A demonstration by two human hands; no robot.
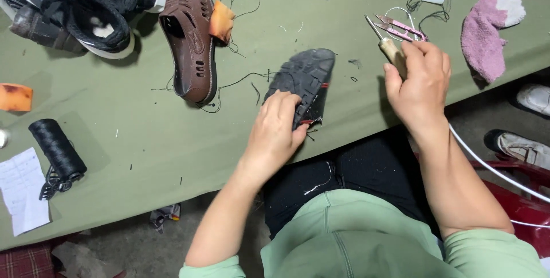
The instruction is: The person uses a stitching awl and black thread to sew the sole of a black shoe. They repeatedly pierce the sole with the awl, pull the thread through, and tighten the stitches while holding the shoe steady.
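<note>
A dark grey shoe [303,83] lies sole-up at the near edge of the desk [143,134], its long axis running from that edge up toward the far right, the rounded end pointing away from the person. The left hand [275,132] is curled shut around the shoe's near end, thumb and fingers pinching its edge where a red seam shows. The right hand [418,83] is closed in a fist around the wooden handle of one awl [382,40], its metal point aimed at the far edge. Just beyond lies one pair of pink thread snips [401,28]. One brown woven sandal [192,37] lies near the far edge, two dark sneakers [86,6] occupy the far left corner, and one spool of black thread [57,146] sits at the left edge.
</note>
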